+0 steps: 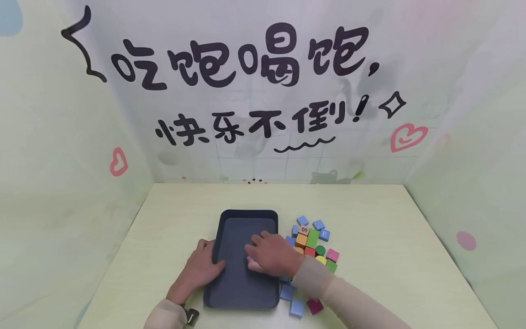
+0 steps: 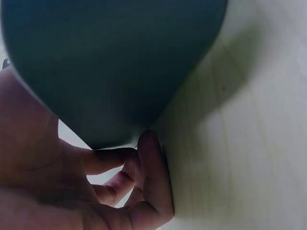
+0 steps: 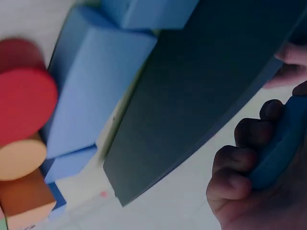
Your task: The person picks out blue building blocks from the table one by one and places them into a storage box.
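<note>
A dark blue-grey rectangular tray [image 1: 234, 285] lies on the table. My left hand [image 1: 200, 268] grips its left edge, thumb over the rim; in the left wrist view the other fingers [image 2: 156, 177] bend against the outside. Over the tray's right half is my right hand [image 1: 273, 253]. Its fingers curl round a blue block [image 3: 279, 153] with a rounded edge, mostly hidden by the hand in the head view. Right of the tray lie loose toy blocks, among them a green block [image 1: 312, 238] and a red round block [image 3: 24, 105].
Several blue blocks lie close along the tray's right side, one blue block [image 1: 296, 308] near the front. A magenta block [image 1: 315, 306] lies beside the right sleeve [image 1: 349, 292]. The pale wooden table [image 1: 370, 219] ends at a printed back wall [image 1: 246, 169], with side walls left and right.
</note>
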`<state>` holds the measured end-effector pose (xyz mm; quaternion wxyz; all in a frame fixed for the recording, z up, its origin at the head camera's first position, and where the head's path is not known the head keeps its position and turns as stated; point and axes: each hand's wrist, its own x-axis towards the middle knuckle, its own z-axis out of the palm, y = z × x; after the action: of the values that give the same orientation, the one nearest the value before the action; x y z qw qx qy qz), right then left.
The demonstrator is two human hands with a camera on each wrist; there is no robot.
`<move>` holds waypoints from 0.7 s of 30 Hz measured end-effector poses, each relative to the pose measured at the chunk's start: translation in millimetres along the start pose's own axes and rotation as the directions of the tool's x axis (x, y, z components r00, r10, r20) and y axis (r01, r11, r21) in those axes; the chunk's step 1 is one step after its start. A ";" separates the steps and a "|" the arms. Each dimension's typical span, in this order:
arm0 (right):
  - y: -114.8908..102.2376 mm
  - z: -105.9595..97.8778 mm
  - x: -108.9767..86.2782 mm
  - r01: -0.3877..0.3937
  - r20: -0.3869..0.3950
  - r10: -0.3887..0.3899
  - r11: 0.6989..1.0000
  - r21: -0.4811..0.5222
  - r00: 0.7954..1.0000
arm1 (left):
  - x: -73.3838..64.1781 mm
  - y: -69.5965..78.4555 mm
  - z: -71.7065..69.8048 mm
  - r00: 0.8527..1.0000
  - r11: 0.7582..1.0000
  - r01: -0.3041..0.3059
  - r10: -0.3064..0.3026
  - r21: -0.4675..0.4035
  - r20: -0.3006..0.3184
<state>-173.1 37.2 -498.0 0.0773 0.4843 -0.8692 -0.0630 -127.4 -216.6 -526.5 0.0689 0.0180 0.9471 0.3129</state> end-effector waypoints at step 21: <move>-18.0 21.3 -0.8 0.147 0.090 -0.151 0.988 0.049 0.984 | -2.8 0.9 -0.1 1.000 1.000 -0.008 0.008 -0.008 0.004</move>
<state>-161.9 29.1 -522.2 0.0214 0.5460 -0.8344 -0.0726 -124.7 -216.2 -525.6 0.0694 0.0220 0.9457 0.3168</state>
